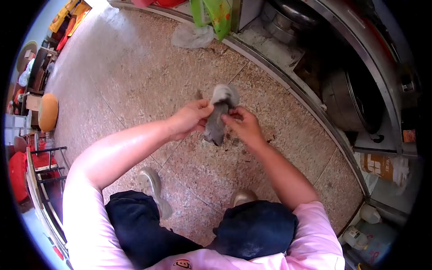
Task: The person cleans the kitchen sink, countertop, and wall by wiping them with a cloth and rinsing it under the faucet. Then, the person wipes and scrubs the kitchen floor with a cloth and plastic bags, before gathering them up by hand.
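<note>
A crumpled grey cloth (217,123) with a paler, rounded upper part hangs between my two hands, above the floor; its exact kind is hard to make out. My left hand (191,118) pinches it from the left side near the middle. On the other side, my right hand (243,126) grips its edge with thumb and fingers. Dark patches mark the fabric between the hands. Parts of the fingertips are hidden behind the cloth.
Speckled tile floor (148,85) carries scattered dark debris. A metal-edged shelf unit on the right holds a large metal pot (344,101). Near it lie a clear plastic bag (192,36) and a green bag (218,18). A black rack (50,168) stands left.
</note>
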{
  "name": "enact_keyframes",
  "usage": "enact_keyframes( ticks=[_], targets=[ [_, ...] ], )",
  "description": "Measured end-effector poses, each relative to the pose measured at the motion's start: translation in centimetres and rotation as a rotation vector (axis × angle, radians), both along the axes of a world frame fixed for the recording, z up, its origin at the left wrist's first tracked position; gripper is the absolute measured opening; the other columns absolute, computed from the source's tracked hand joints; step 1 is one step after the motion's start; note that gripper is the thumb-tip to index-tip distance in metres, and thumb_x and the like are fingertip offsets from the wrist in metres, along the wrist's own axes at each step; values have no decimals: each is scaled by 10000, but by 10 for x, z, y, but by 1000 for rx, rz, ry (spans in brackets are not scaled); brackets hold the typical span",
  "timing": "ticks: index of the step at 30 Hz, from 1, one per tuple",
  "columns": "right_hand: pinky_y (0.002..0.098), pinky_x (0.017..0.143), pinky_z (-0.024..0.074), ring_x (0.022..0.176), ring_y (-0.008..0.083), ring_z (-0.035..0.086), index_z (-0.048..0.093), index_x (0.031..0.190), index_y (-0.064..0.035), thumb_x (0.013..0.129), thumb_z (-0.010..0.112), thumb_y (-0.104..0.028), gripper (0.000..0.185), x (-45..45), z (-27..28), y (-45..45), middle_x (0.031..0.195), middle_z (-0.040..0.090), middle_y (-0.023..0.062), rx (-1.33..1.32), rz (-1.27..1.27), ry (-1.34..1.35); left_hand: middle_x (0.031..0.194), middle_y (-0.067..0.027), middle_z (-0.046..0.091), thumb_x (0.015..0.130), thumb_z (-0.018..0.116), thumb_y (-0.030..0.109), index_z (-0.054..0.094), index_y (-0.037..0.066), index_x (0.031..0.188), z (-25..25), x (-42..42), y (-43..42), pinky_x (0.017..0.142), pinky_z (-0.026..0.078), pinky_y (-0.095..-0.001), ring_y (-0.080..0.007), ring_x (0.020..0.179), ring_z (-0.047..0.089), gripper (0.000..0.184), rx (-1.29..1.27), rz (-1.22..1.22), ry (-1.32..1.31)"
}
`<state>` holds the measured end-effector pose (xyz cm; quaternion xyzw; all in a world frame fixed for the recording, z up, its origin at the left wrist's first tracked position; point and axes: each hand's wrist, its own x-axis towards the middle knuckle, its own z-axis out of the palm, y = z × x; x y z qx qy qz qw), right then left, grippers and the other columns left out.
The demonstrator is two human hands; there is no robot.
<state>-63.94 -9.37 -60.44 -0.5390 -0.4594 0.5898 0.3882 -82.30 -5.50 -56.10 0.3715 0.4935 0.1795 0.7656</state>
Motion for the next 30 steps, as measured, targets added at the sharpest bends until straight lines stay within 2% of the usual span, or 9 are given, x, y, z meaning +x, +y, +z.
enact_keyframes(
  ticks=[4,9,12,13,16,20,23,27,30],
  targets=[
    [246,617,444,685,109,545,597,854,-15,775,684,-156,184,-4,-10,-4,776,600,30,39,-174,-63,962,-64,607,940,432,264,484,48,1033,-13,-6,0,656,481,-272,-145,796,607,241,83,0,140],
    [256,651,456,730,113,545,571,849,-77,820,630,-120,79,48,-26,-8,778,564,-1,-272,-552,543,1051,-92,612,910,501,280,552,15,942,-14,-31,13,758,471,-314,-167,937,593,272,117,226,95],
    [261,666,462,739,119,547,553,872,-93,846,593,-101,48,62,-25,-22,788,556,-10,-283,-475,772,1012,-78,625,896,524,247,588,18,952,-13,-15,9,761,467,-316,-182,948,588,244,368,-41,180],
    [261,673,462,743,117,547,549,880,-95,852,584,-96,46,62,-23,-27,793,556,-11,-250,-428,797,1007,-80,622,874,555,196,592,29,942,-13,-6,8,837,429,-284,-156,964,569,184,634,-233,321],
    [266,701,457,765,113,541,541,883,-93,857,577,-97,45,56,-24,-33,811,554,-14,-190,-359,773,871,-92,635,797,626,156,618,41,923,8,34,-5,690,466,-296,-149,824,599,171,1017,-282,248],
    [283,731,452,804,116,534,539,898,-82,871,561,-115,48,56,-18,-38,844,552,-4,-169,-230,639,819,-65,595,792,629,135,591,28,867,12,49,-12,676,437,-276,-120,770,548,136,741,-393,273],
    [310,734,460,817,140,540,536,914,-72,892,533,-145,77,56,-25,-39,871,560,19,-88,-389,538,795,-12,534,837,596,127,536,23,856,6,43,-14,704,400,-246,-88,778,479,122,590,-290,239],
    [366,772,467,858,199,557,530,995,-60,925,464,-188,160,64,-18,-33,940,579,68,-308,-734,485,796,16,480,872,549,105,480,35,883,3,32,-7,702,377,-234,-81,771,440,98,553,-102,102],
    [379,779,466,879,218,562,526,1030,-59,932,443,-204,193,65,-23,-34,969,584,80,-388,-737,702,830,27,438,888,518,84,438,61,921,6,28,-7,717,360,-221,-72,785,415,90,581,24,1]
  ],
)
